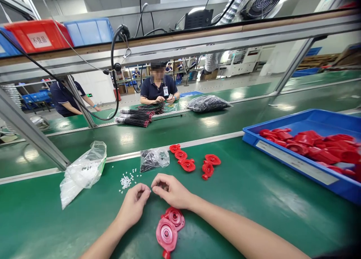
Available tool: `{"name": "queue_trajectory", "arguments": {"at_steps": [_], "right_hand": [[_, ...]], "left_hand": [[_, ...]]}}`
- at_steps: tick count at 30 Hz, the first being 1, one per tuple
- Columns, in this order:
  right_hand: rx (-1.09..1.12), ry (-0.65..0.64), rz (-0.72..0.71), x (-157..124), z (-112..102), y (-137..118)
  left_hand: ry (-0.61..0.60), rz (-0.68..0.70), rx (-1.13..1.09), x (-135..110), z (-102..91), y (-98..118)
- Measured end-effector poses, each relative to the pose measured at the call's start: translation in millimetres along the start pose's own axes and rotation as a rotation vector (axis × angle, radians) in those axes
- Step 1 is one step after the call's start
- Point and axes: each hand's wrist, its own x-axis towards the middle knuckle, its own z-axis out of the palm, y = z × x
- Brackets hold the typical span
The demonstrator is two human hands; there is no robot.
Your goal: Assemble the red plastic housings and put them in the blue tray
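My left hand is closed in a pinch, thumb against forefinger, beside a scatter of small white pieces. Whatever lies between its fingertips is too small to make out. Fingertip to fingertip with it, my right hand is curled, its thumb and forefinger drawn together; its contents are hidden. Just below the hands, a red round plastic part with a short spout overlaps a second red part on the green bench. A clear bag with small dark pieces lies beyond the hands.
More red parts lie beyond my right hand. A blue tray of red parts stands at right. A clear plastic bag with white contents rests at left. Across the bench, a co-worker handles items near black wire bundles.
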Motion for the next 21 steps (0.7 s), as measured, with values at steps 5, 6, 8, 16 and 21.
{"name": "queue_trajectory", "arguments": {"at_steps": [5, 6, 8, 16, 21], "right_hand": [[0.116, -0.037, 0.019, -0.6, -0.3, -0.1], [0.121, -0.041, 0.007, -0.5, -0.8, -0.6], [0.104, -0.04, -0.036, -0.3, -1.4, -2.0], [-0.041, 0.044, -0.144, -0.1, 2.7, -0.4], [-0.068, 0.049, -0.202, -1.3, 5.3, 0.8]], "left_hand": [[-0.037, -0.12, -0.347, -3.5, 8.9, 1.5], [-0.033, -0.119, -0.357, -3.2, 9.5, 2.2], [-0.027, -0.116, -0.36, -2.5, 9.6, 3.4], [-0.029, -0.085, -0.328, -3.2, 7.3, 4.9], [-0.015, -0.137, -0.374, -2.8, 7.8, 5.7]]}}
